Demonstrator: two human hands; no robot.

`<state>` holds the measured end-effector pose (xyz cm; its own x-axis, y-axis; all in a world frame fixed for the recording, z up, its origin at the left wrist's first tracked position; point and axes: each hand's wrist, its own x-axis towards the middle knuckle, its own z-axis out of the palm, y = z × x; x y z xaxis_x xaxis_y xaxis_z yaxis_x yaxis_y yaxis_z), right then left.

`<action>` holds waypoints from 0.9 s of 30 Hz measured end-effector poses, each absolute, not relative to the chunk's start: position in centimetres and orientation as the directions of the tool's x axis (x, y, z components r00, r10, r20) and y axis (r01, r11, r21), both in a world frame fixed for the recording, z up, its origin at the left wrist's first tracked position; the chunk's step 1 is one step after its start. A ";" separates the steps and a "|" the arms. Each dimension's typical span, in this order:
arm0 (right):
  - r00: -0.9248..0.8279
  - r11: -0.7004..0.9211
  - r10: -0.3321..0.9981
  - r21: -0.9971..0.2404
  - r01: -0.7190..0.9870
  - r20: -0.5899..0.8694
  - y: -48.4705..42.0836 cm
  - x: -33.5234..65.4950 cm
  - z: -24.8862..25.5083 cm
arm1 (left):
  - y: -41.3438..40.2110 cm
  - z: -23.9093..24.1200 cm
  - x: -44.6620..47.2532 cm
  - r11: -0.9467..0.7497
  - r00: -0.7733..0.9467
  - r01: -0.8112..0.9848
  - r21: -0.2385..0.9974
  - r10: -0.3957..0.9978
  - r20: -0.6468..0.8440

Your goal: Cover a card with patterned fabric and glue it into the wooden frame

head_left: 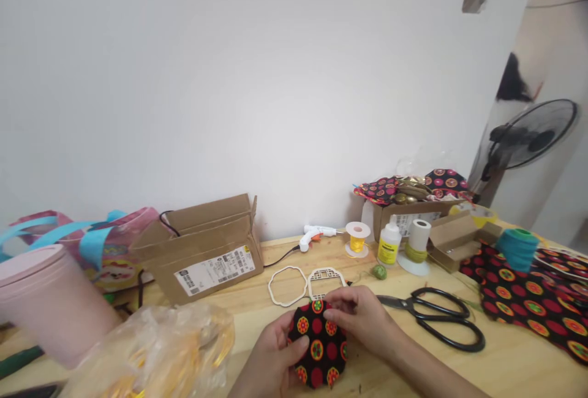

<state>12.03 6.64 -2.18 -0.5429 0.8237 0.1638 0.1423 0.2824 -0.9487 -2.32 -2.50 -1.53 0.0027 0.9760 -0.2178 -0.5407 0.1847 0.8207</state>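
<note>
A small rounded piece of black fabric (316, 349) with red dots and bright flower medallions is held upright above the table. My left hand (278, 352) grips its left side, thumb across the front and fingers behind. At its upper right edge, my right hand (361, 318) pinches the fabric between thumb and fingers. Just beyond the hands lie two thin cut-out frames: a plain scalloped one (272, 288) and a lattice-patterned one (340, 274). Black-handled scissors (413, 306) rest to the right of my right hand, their blades partly hidden behind it.
A glue gun (316, 234), a yellow thread spool (358, 239) and a glue bottle (389, 245) stand near the wall. Cardboard boxes (215, 263) line the back. Patterned cloth (519, 300) with a teal thread cone (517, 249) lies right. A plastic bag (169, 343) and pink bin (50, 300) are left.
</note>
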 end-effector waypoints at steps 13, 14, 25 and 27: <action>-0.487 0.650 0.729 -0.709 0.272 0.481 6.1 12.5 -1.2 | -2.3 -2.5 -2.3 0.126 -0.081 -0.494 0.860 0.978 -0.191; -0.496 0.678 0.706 -0.684 0.269 0.505 5.8 12.6 -1.0 | -2.2 -2.5 -2.3 0.107 -0.105 -0.494 0.863 0.978 -0.182; -0.575 0.968 0.087 0.068 0.243 0.814 2.8 10.7 -1.0 | -1.6 -1.9 -2.3 0.000 -0.218 -0.579 0.815 0.964 -0.155; -0.565 0.989 0.085 -0.001 0.148 0.820 2.8 10.5 -1.4 | -1.6 -2.1 -2.2 0.021 -0.188 -0.626 0.780 0.966 -0.176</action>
